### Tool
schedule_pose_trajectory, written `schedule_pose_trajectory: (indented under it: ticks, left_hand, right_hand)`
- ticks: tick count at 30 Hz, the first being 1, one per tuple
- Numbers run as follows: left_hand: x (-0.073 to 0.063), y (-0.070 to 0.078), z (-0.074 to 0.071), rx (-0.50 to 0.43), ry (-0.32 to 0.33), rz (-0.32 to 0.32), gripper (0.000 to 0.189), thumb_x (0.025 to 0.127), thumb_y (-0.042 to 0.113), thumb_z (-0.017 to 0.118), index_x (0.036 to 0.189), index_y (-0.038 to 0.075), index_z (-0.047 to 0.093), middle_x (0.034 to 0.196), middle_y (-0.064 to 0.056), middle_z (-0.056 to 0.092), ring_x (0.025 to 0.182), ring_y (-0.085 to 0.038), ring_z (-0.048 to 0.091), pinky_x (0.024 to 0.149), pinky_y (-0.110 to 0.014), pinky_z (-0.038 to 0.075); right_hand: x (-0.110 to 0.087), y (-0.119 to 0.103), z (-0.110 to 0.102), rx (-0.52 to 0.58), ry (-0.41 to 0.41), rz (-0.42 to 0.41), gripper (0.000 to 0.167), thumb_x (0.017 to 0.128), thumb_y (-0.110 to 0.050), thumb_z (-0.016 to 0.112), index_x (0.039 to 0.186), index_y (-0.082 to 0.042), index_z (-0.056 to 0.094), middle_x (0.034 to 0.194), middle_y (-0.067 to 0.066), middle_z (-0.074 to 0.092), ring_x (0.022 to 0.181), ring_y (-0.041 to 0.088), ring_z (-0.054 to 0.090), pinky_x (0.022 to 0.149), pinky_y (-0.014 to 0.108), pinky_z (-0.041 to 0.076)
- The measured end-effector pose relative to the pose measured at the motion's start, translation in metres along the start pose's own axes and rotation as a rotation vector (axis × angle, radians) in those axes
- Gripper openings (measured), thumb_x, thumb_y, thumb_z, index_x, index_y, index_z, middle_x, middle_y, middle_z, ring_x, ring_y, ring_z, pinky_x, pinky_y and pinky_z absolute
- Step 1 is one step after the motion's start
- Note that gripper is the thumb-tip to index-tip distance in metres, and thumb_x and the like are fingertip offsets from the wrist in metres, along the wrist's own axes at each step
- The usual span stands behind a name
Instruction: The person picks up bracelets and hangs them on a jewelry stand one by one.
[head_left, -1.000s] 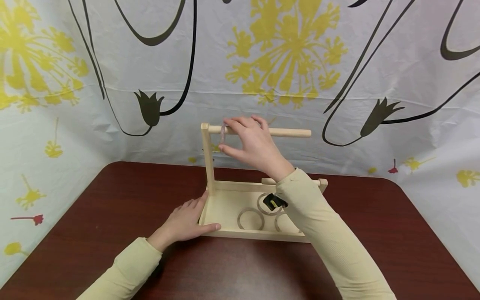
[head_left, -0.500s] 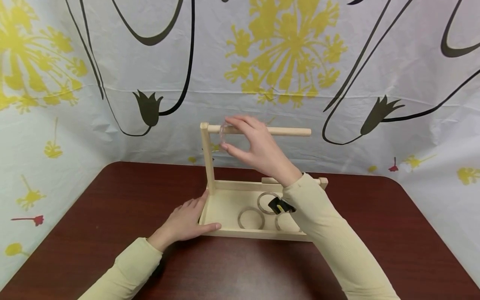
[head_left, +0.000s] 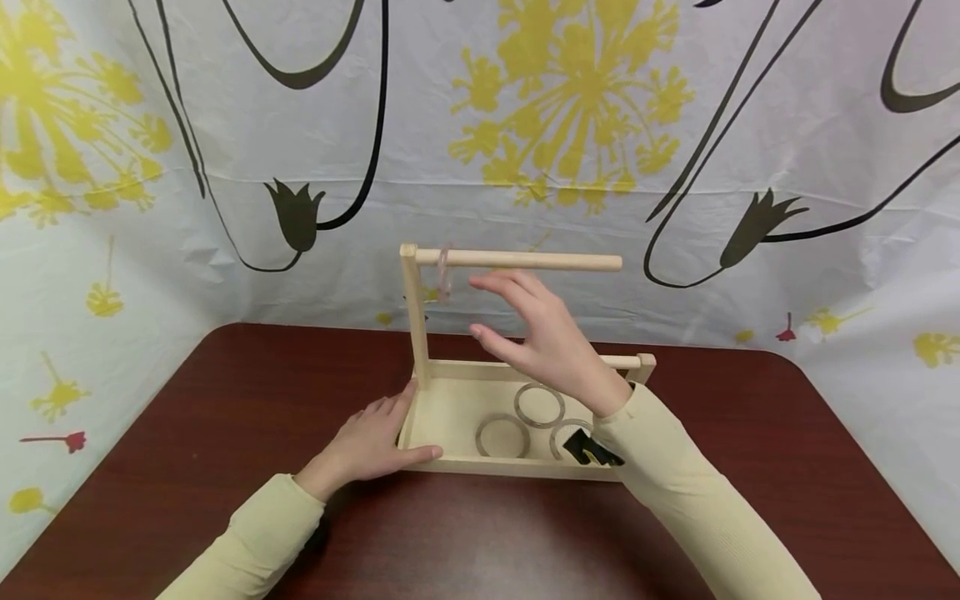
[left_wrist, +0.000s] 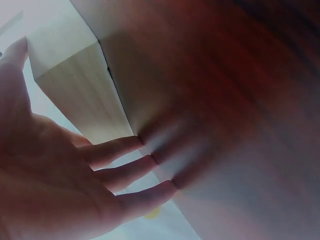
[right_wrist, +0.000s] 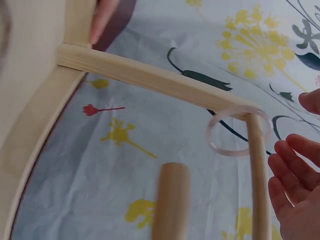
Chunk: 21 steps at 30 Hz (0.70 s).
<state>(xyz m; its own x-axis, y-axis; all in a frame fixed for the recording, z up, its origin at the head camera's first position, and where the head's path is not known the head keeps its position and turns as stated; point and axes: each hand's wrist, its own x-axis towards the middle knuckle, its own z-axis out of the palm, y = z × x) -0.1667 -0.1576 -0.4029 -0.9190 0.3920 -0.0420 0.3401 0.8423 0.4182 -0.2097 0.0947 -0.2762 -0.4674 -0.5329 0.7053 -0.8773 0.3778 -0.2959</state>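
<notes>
A pale pink translucent ring (head_left: 443,283) hangs on the upper wooden rod (head_left: 540,261), near the left post (head_left: 416,325). My right hand (head_left: 551,346) is a little to the right of the ring, apart from it, thumb and fingers spread with nothing between them; the right wrist view shows the same gap between ring (right_wrist: 210,134) and hand (right_wrist: 297,192). My left hand (head_left: 367,446) rests against the left end of the wooden tray (head_left: 453,404), its thumb on the front rim. In the left wrist view its fingertips (left_wrist: 162,190) meet the tabletop.
Inside the tray lie three rings, one left (head_left: 478,437), one behind (head_left: 538,387), and one right (head_left: 553,443), partly covered by a black wrist-worn piece (head_left: 591,450). A lower rod (head_left: 621,362) joins a short right post (head_left: 646,368). A patterned cloth (head_left: 480,200) hangs behind the table.
My right hand has let go of the ring and moved right and down. The ring now hangs freely on the upper rod. My left hand has stayed in place.
</notes>
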Motion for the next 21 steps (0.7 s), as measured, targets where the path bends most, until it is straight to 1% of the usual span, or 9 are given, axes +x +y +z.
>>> schedule_pose_trajectory:
  ticks: [3, 6, 11, 12, 17, 21]
  left_hand:
    - [-0.001, -0.001, -0.002, -0.018, -0.004, 0.003, 0.103, 0.084, 0.064, 0.06, 0.153, 0.0, 0.018, 0.147, -0.021, 0.039, 0.131, -0.042, 0.039, 0.099, -0.058, 0.035]
    - [-0.001, -0.001, -0.003, -0.031, -0.009, 0.003, 0.103, 0.084, 0.063, 0.062, 0.153, 0.0, 0.018, 0.146, -0.022, 0.039, 0.13, -0.042, 0.04, 0.098, -0.058, 0.036]
    - [0.001, -0.002, -0.003, -0.053, 0.004, 0.013, 0.105, 0.082, 0.061, 0.066, 0.152, -0.002, 0.019, 0.145, -0.024, 0.04, 0.128, -0.044, 0.042, 0.095, -0.058, 0.039]
    - [0.002, -0.002, -0.002, -0.057, 0.008, 0.014, 0.105, 0.082, 0.06, 0.066, 0.152, -0.002, 0.019, 0.145, -0.024, 0.04, 0.128, -0.044, 0.042, 0.095, -0.058, 0.039]
    - [0.006, 0.002, -0.001, -0.062, 0.032, 0.019, 0.108, 0.081, 0.059, 0.069, 0.152, -0.004, 0.017, 0.145, -0.025, 0.039, 0.128, -0.042, 0.042, 0.095, -0.057, 0.039]
    - [0.009, 0.007, -0.001, -0.075, 0.052, 0.028, 0.111, 0.079, 0.058, 0.071, 0.151, -0.007, 0.017, 0.142, -0.027, 0.041, 0.125, -0.042, 0.045, 0.093, -0.055, 0.042]
  right_hand:
    - [-0.013, 0.0, -0.001, 0.014, -0.039, 0.029, 0.047, 0.089, -0.018, 0.072, 0.131, -0.004, 0.057, 0.127, 0.008, 0.056, 0.12, 0.02, 0.051, 0.097, 0.038, 0.041]
    - [-0.027, 0.001, -0.001, 0.021, -0.079, 0.051, 0.046, 0.089, -0.018, 0.071, 0.131, -0.006, 0.058, 0.126, 0.007, 0.056, 0.119, 0.02, 0.052, 0.093, 0.037, 0.045]
    - [-0.05, 0.003, -0.001, 0.042, -0.131, 0.082, 0.044, 0.088, -0.016, 0.071, 0.129, -0.007, 0.059, 0.126, 0.005, 0.057, 0.116, 0.019, 0.054, 0.088, 0.036, 0.048]
    - [-0.054, 0.003, -0.002, 0.044, -0.14, 0.087, 0.043, 0.089, -0.016, 0.071, 0.129, -0.008, 0.059, 0.126, 0.005, 0.057, 0.116, 0.019, 0.054, 0.09, 0.037, 0.047]
    - [-0.071, 0.002, -0.002, 0.021, -0.179, 0.108, 0.041, 0.09, -0.02, 0.069, 0.128, -0.008, 0.059, 0.126, 0.002, 0.056, 0.117, 0.016, 0.052, 0.096, 0.034, 0.042]
    - [-0.081, -0.001, -0.003, 0.0, -0.171, 0.11, 0.04, 0.091, -0.021, 0.068, 0.128, -0.008, 0.06, 0.125, 0.002, 0.056, 0.118, 0.017, 0.051, 0.097, 0.035, 0.041]
